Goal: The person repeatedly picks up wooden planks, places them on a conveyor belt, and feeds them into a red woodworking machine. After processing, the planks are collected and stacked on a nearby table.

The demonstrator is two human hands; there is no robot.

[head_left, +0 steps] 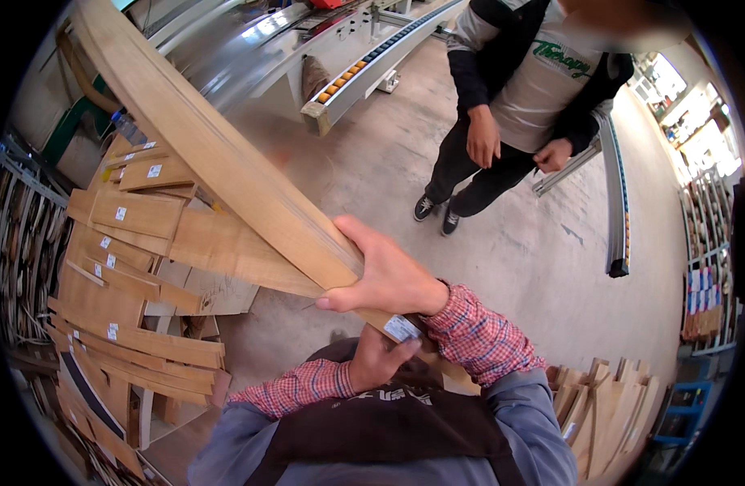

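Note:
A long light-brown wooden board (227, 166) slants from the upper left down to my body, with a groove along its face. My right hand (393, 275) is closed over it near the close end, thumb on one edge and fingers across the other. My left hand (378, 362) grips the near end from below, its thumb beside a white label (402, 327). Most of the left fingers are hidden. Under the long board, a wider wooden panel (231, 247) reaches from the stacks toward my right hand; whether I hold it too, I cannot tell.
Stacks of labelled wooden pieces (138, 336) stand on my left. Ahead, a person (534, 97) faces me, near a roller conveyor (372, 65) and another conveyor rail (618, 202). More upright wooden pieces (603, 413) stand at lower right, by a blue frame (684, 413).

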